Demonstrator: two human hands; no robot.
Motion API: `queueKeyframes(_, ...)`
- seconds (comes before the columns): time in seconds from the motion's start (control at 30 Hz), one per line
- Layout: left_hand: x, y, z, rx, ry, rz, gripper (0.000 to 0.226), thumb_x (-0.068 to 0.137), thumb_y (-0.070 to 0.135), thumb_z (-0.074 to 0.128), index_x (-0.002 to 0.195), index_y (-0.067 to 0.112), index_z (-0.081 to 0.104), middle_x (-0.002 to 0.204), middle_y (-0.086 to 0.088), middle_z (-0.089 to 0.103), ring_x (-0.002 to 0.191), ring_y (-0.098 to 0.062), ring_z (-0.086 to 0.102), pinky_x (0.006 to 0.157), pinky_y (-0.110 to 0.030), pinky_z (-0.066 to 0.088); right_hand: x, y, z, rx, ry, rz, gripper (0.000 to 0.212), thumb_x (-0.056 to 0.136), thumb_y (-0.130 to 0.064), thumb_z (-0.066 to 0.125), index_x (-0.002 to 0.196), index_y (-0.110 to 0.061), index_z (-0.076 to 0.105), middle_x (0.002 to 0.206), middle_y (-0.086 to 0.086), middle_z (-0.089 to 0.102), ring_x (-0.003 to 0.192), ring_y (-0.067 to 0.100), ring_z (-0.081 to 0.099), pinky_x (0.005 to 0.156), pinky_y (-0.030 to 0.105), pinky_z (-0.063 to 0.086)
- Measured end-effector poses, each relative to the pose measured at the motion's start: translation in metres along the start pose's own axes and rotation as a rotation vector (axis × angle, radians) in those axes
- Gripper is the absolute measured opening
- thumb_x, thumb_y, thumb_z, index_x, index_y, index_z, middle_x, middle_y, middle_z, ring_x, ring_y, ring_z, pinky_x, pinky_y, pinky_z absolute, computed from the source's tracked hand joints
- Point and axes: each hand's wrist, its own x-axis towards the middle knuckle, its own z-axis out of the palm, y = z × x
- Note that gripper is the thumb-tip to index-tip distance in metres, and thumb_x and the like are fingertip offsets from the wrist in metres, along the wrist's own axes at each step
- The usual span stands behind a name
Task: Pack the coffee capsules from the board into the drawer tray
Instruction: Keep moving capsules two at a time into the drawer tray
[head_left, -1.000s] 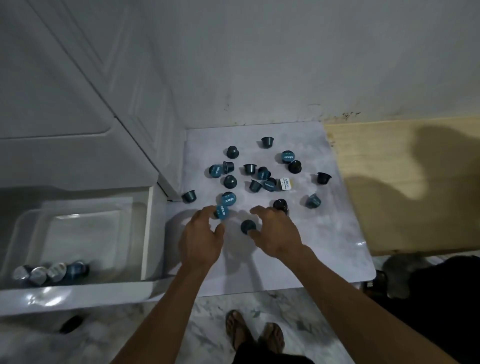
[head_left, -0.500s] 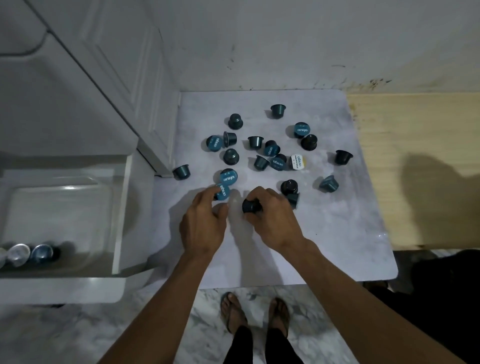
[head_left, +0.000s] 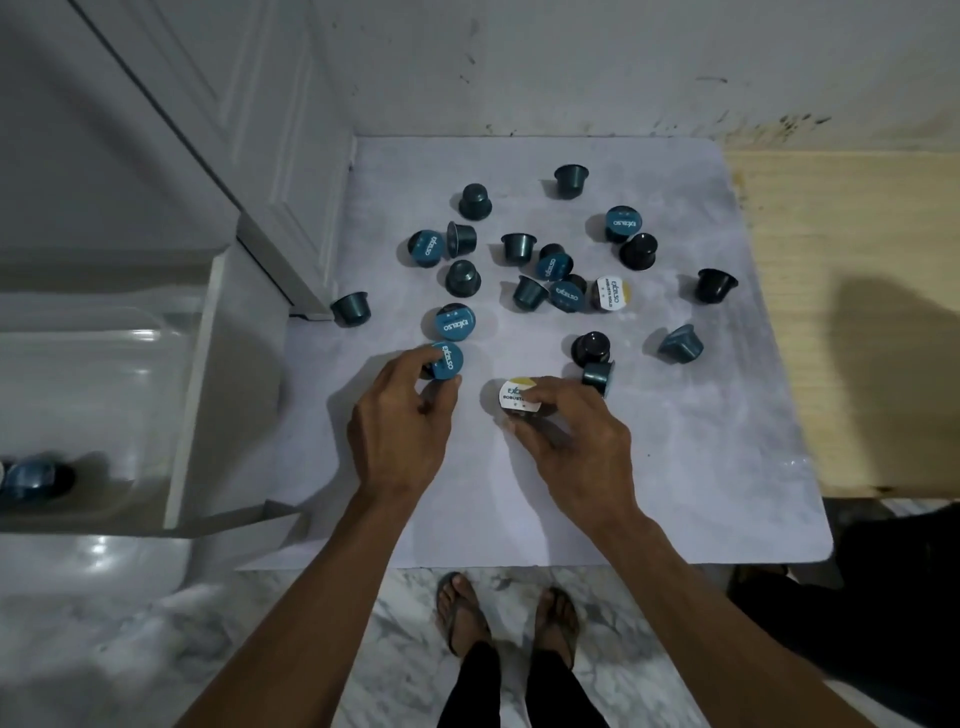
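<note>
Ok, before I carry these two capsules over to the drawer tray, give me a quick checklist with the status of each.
1. Left hand grip on the blue-lidded dark capsule: ok, fingers around it.
2. Right hand grip on the white-and-yellow-lidded capsule: ok.
3. Both capsules lifted off the pale marbled board: cannot tell.
4. White plastic drawer tray open with free space: ok.
5. Tray's near corner: cannot tell, partly out of frame.

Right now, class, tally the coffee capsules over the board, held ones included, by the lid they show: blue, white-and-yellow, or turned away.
Blue-lid capsules: 6, one in the left hand
White-and-yellow-lid capsules: 2, one in the right hand
Lid-hidden capsules: 12
Total: 20
</note>
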Motion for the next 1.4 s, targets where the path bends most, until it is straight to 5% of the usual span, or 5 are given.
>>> queueKeyframes(0.3, -0.002, -0.005, 0.009, 0.009, 0.070, 0.062, 0.031, 0.085, 0.029, 0.074, 0.109, 0.009, 0.070, 0.093, -0.006, 0.074, 0.061, -0.006, 0.053, 0.065, 0.002, 0.035, -0.004, 0.008, 0.005, -0.094, 0.083, -0.068, 0.030, 0.080, -0.019, 0.082, 0.104, -0.004, 0.072, 0.107, 0.007, 0.072, 0.100, 0.023, 0.066, 0.090, 0.034, 0.054)
queueKeyframes(0.6, -0.015, 0.024, -0.027, -0.147, 0.060, -0.024, 0.026, 0.081, 0.034, 0.076, 0.101, 0.017, 0.070, 0.067, 0.004, 0.066, 0.050, -0.005, 0.053, 0.060, -0.028, 0.054, -0.001, -0.017, -0.014, 0.038, 0.109, 0.010, 0.026, 0.076, -0.013, 0.083, 0.099, -0.009, 0.073, 0.102, -0.006, 0.069, 0.091, 0.015, 0.066, 0.081, 0.023, 0.054)
queueKeyframes(0.7, -0.018, 0.061, -0.069, -0.121, 0.078, -0.009, 0.025, 0.079, 0.036, 0.078, 0.099, 0.023, 0.070, 0.058, 0.011, 0.060, 0.048, -0.006, 0.056, 0.058, -0.021, 0.048, 0.013, -0.054, -0.040, 0.106, 0.111, 0.085, 0.026, 0.077, -0.022, 0.082, 0.101, -0.018, 0.073, 0.096, -0.007, 0.070, 0.078, -0.003, 0.058, 0.068, 0.024, 0.053)
queueKeyframes(0.93, -0.009, 0.107, -0.197, -0.182, 0.106, 0.144, 0.024, 0.076, 0.026, 0.082, 0.097, 0.018, 0.073, 0.054, 0.012, 0.061, 0.044, -0.005, 0.057, 0.053, -0.009, 0.043, 0.053, -0.158, -0.082, 0.226, 0.012, 0.076, 0.020, 0.077, -0.027, 0.081, 0.094, -0.025, 0.073, 0.087, -0.013, 0.071, 0.078, 0.010, 0.065, 0.069, 0.019, 0.051)
queueKeyframes(1.4, 0.065, -0.089, -0.376, 0.098, -0.327, 0.044, 0.021, 0.073, 0.022, 0.083, 0.091, 0.017, 0.073, 0.092, 0.011, 0.071, 0.052, 0.009, 0.056, 0.055, -0.003, 0.039, 0.068, -0.309, 0.083, 0.158, -0.360, -0.078, 0.018, 0.074, -0.025, 0.084, 0.088, -0.021, 0.074, 0.077, -0.013, 0.069, 0.064, 0.010, 0.061, 0.061, 0.015, 0.048)
